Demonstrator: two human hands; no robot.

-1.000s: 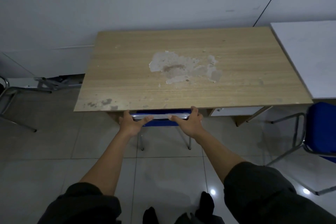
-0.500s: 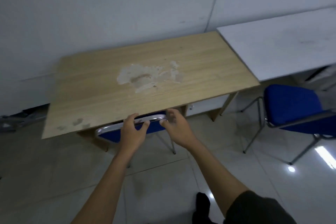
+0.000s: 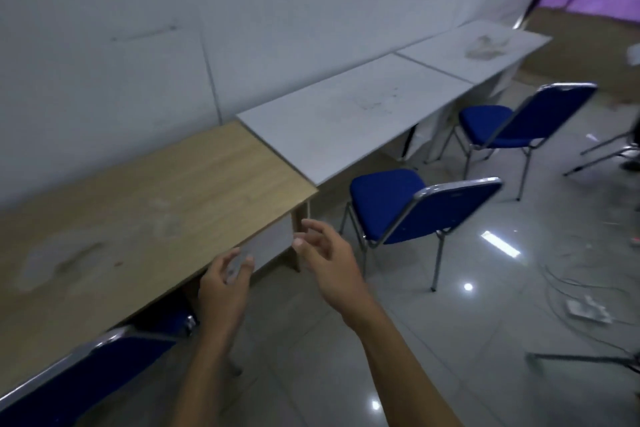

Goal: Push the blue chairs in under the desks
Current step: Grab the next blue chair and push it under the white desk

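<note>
A blue chair (image 3: 86, 371) with a chrome-edged back sits tucked under the wooden desk (image 3: 138, 218) at lower left. My left hand (image 3: 225, 284) hovers open by the desk's front edge, off the chair. My right hand (image 3: 325, 260) is open in the air, fingers spread, between the wooden desk and a second blue chair (image 3: 412, 208). That chair stands out on the floor in front of a white desk (image 3: 346, 114). A third blue chair (image 3: 512, 121) stands out before the farther white desk (image 3: 485, 45).
A white wall runs behind the row of desks. Cables and a white power strip (image 3: 587, 310) lie on the glossy tiled floor at right. Metal legs (image 3: 602, 152) of other furniture show at the right edge.
Both hands have let go of the first chair's back, which now sits under the wooden desk. The view has swung right, bringing two more blue chairs into sight.
</note>
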